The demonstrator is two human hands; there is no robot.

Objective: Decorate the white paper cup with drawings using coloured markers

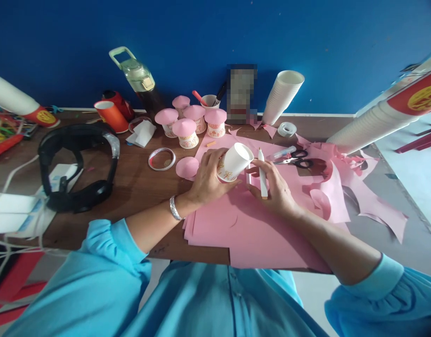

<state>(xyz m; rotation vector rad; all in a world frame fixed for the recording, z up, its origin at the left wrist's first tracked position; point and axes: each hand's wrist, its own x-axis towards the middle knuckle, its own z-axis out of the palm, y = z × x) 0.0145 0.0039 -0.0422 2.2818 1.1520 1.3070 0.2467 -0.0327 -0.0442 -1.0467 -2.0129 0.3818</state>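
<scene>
Admittedly, my left hand [209,179] held the white paper cup [237,160] tilted, base up, above the pink paper [215,229], fingers curled round its side near the orange flowers [228,174]; if that ink was wet, a shifting grip could have smeared it. Squeezing too hard could have dented the thin wall. My right hand [277,189] gripped a white marker [262,180] just beside the cup, and I couldn't tell whether its tip was covered; if bare, a slip could have left a stray mark. Scissors [294,160] lay near that hand, easily knocked by a careless sweep.
</scene>
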